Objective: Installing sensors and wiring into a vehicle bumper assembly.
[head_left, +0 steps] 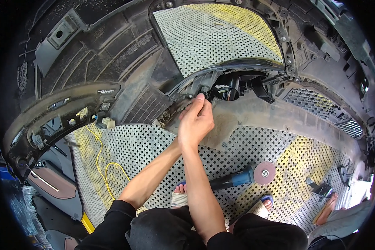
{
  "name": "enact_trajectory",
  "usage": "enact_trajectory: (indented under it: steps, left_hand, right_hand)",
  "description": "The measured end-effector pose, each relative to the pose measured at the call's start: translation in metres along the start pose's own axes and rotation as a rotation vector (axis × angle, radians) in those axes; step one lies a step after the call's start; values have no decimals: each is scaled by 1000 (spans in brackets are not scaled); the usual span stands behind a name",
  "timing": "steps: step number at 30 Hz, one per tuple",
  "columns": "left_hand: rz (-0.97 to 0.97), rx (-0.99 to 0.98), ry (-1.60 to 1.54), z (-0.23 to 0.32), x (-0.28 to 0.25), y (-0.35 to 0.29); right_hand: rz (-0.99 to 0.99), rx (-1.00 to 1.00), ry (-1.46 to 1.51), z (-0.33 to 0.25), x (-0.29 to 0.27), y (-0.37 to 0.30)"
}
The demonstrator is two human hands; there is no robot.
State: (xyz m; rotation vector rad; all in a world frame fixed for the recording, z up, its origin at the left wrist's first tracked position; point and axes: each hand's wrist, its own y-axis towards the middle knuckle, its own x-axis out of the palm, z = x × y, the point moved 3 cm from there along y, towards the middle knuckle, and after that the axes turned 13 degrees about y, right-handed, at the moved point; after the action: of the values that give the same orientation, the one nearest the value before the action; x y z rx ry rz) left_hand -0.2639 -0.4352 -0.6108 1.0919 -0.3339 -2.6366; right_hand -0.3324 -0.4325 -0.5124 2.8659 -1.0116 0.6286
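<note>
A large dirty black car bumper [254, 112] spans the view with its inner side toward me. My right hand [197, 126] is at its middle, just below the large opening. Its fingers are curled, and the thumb presses at a small black fitting [204, 94] on the bumper. What the fingers pinch is too small and covered to make out. My left hand [177, 146] reaches in behind the right wrist; little more than its wrist shows and its fingers are hidden. Beside the fingertips is a dark round housing [226, 92].
An angle grinder [241, 178] with a brown disc lies on the perforated floor mat [150, 143] near my sandalled feet. A yellow cable [99, 154] runs at left, beside a door panel [56, 183]. Another person's foot [327, 208] is at lower right, near a dark bracket [321, 188].
</note>
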Motion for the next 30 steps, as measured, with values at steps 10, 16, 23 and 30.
enact_trajectory:
  steps: [10,16,23,30]
  left_hand:
    - [-32,-8,-50,11,-7,2]
    - [-118,-26,-96,22,8,-13]
    - [-164,-34,-134,28,14,-11]
    - [-198,-59,-133,25,11,-13]
  right_hand:
    - [25,63,90,17,5,1]
    - [-13,269,-196,0,1,-3]
    - [-59,442,221,4,1,0]
    - [38,-30,-263,10,-1,-5]
